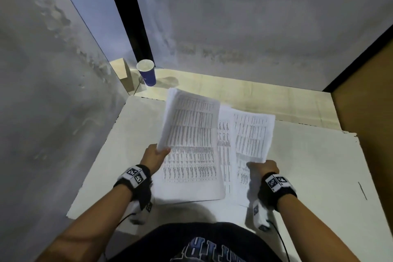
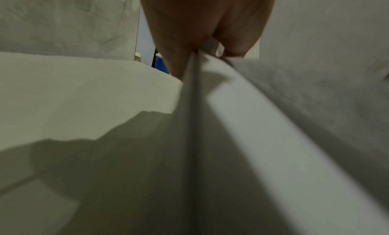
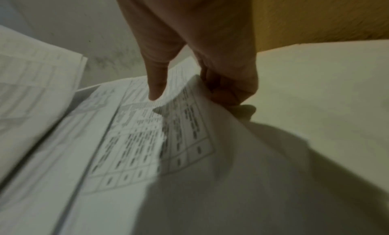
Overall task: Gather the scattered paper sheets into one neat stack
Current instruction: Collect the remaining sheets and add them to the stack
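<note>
Head view: hands hold sheets pointing away.

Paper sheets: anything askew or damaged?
Askew, yes. The left hand pinches one bundle of sheets tilted up; the right hand lifts a second sheet fanned off to the right. Sheets on the white board overlap unevenly. No tears visible.
</note>
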Motion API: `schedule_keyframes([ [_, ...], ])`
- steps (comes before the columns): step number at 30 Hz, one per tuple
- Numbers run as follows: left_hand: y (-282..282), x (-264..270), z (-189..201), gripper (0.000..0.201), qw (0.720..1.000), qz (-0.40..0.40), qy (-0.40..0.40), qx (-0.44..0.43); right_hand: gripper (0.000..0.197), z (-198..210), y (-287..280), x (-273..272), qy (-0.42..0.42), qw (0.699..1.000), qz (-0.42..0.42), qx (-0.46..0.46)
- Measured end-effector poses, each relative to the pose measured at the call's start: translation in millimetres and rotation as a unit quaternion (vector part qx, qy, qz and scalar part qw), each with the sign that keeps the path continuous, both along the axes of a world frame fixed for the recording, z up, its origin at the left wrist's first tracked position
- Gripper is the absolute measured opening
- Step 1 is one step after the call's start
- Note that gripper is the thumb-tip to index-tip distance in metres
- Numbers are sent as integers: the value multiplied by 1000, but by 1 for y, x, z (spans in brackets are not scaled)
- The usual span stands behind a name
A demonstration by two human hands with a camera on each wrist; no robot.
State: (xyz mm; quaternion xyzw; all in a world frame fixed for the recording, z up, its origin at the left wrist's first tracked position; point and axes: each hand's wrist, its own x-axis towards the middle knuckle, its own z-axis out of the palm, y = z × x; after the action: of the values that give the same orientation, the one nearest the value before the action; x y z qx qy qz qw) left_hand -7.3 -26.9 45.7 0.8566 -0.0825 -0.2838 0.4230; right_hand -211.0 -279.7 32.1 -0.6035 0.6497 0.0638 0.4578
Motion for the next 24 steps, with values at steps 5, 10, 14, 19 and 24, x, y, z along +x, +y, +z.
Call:
schedule_keyframes([
  [5, 0, -6, -2, 28, 1000, -2, 1, 12, 43, -3, 20, 24, -6, 998, 47, -30],
  [10, 5, -12, -6, 23, 1000, 4, 7, 12, 67, -3, 50, 36, 43, 993, 95, -51],
  [14, 14, -12, -3, 28, 1000, 17, 3, 9, 46, -13, 61, 30, 39, 993, 111, -9],
  [19, 35, -7, 12, 12, 999, 38, -15, -25, 47, -20, 53, 20, -7, 994, 112, -8],
  [24, 62, 6, 21, 26, 994, 82, -25, -71, 44, -14, 21, -6, -48, 993, 103, -25],
])
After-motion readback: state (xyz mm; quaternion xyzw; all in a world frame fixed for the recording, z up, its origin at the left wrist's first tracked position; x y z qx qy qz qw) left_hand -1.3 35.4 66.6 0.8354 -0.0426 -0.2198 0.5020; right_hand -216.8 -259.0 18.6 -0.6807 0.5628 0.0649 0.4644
